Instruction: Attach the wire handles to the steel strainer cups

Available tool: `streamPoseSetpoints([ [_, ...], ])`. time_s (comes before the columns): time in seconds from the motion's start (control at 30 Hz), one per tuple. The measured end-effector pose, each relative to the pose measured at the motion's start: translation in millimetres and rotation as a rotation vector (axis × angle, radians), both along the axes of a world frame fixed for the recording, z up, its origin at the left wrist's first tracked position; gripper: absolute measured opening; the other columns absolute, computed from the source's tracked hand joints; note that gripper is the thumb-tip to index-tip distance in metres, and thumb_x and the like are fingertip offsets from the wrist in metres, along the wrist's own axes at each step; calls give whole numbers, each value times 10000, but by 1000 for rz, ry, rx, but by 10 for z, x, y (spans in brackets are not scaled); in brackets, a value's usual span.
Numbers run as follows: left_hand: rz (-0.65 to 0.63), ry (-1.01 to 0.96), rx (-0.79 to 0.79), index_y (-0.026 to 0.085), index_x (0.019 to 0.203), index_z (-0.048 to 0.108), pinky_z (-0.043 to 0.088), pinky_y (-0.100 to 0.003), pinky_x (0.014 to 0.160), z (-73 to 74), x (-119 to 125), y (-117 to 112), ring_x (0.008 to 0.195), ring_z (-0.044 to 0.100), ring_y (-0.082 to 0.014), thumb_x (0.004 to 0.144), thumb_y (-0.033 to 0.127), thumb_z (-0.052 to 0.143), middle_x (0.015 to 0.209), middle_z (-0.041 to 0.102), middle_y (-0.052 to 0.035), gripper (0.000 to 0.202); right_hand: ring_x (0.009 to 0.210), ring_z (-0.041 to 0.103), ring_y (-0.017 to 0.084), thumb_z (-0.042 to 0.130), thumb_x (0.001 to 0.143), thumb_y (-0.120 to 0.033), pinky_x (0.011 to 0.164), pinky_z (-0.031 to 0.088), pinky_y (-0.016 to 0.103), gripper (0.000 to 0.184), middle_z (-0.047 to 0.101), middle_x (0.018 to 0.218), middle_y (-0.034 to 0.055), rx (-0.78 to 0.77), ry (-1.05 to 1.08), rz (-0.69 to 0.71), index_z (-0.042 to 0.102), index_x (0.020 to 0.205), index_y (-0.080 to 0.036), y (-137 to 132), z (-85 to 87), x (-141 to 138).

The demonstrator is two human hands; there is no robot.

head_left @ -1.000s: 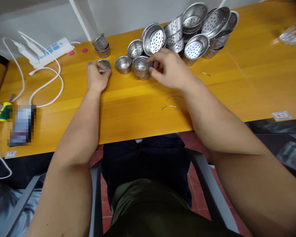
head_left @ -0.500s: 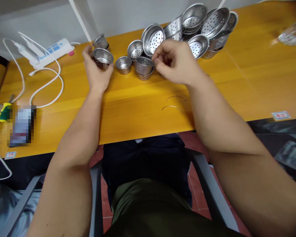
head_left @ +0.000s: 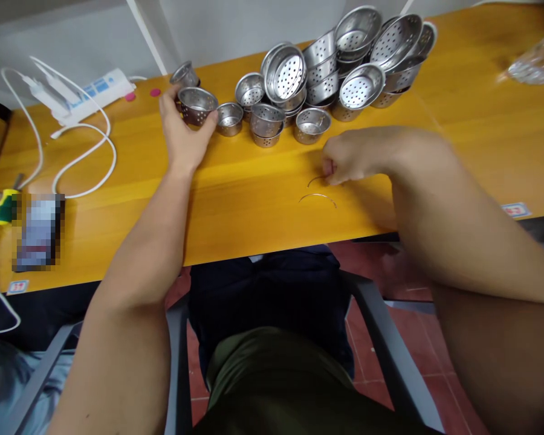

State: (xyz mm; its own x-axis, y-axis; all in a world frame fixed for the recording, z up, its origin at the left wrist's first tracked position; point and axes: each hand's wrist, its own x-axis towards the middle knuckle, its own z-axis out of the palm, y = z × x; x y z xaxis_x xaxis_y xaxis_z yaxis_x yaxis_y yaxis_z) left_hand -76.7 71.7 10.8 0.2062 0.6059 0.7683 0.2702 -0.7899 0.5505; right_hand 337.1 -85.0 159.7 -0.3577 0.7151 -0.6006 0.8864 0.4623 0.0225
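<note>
On the left of the table, my left hand (head_left: 185, 133) has its thumb and fingers around a small perforated metal cup (head_left: 198, 107). Right of centre, my right hand (head_left: 356, 156) is closed, its fingertips at the end of a thin curved wire (head_left: 316, 180); part of that wire is hidden under the hand. A second curved wire (head_left: 318, 195) lies on the table just in front. Another small perforated cup (head_left: 229, 119) stands beside the held one, and a tilted cup (head_left: 185, 74) is behind it.
Perforated metal cups (head_left: 284, 74) and larger bowls (head_left: 396, 42) are piled along the back. On the left are a white power strip (head_left: 100, 93) with cables, a blurred phone (head_left: 38, 232) and a yellow-green handled tool (head_left: 5, 207). A clear plastic bag (head_left: 537, 63) lies at right.
My right hand has come down from the cup pile to the wires, uncovering several cups. My left hand and its cup have shifted slightly right.
</note>
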Motion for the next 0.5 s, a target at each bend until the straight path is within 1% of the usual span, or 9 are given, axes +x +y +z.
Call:
streamPoseSetpoints([
  [0.03,71,-39,67,361,1581,411,293,-511,1213,20,34,-18,1371,352,-266,1008,999,854,1531,483,4,966,629,531,212,783,1031,-104,637,344,389,388,556,647,12,-1,-10,15,617,694,-199,-36,4,-37],
  [0.1,180,-100,183,339,1515,493,350,-503,1152,45,132,-49,1280,385,-259,909,1140,733,1436,503,3,1032,630,525,213,773,1020,-86,650,348,394,382,554,645,22,22,-15,17,608,695,-201,-92,8,-92],
  [0.13,196,-106,207,335,1487,514,367,-499,1122,49,186,-62,1239,388,-255,879,1178,673,1400,503,4,1052,636,535,219,778,1021,-95,653,351,397,366,567,655,35,44,-15,11,619,709,-200,-113,6,-113],
  [0.17,198,-107,214,330,1467,527,381,-496,1094,50,238,-76,1204,390,-251,858,1199,633,1371,505,4,1066,649,550,229,793,1023,-114,656,354,401,346,584,672,52,75,-10,6,632,729,-199,-129,0,-132],
  [0.23,203,-101,202,325,1444,535,399,-498,1066,48,320,-105,1177,398,-243,830,1215,613,1345,508,7,1084,704,591,259,843,1019,-156,673,362,406,300,621,723,91,156,25,0,660,784,-193,-143,-32,-169],
  [0.3,210,-90,180,331,1453,526,401,-510,1090,51,365,-139,1205,407,-243,816,1221,613,1359,507,9,1099,771,628,297,896,1000,-178,704,366,414,274,634,761,112,235,71,9,678,834,-191,-126,-85,-205],
  [0.4,205,-90,186,336,1468,522,386,-536,1129,74,382,-185,1232,414,-251,831,1229,567,1381,498,0,1098,822,652,322,916,979,-192,732,361,418,271,651,814,110,282,107,20,671,862,-199,-49,-166,-228],
  [0.47,195,-94,196,335,1486,514,378,-547,1139,98,384,-208,1246,424,-256,838,1229,581,1404,502,-6,1106,796,625,295,878,992,-211,727,353,412,281,655,843,88,280,184,40,633,854,-216,13,-186,-211],
  [0.5,183,-94,194,339,1503,500,378,-549,1140,110,387,-217,1265,431,-260,829,1228,619,1424,509,-6,1122,771,599,275,846,997,-211,725,351,408,286,648,839,70,275,264,57,605,846,-225,39,-178,-195],
])
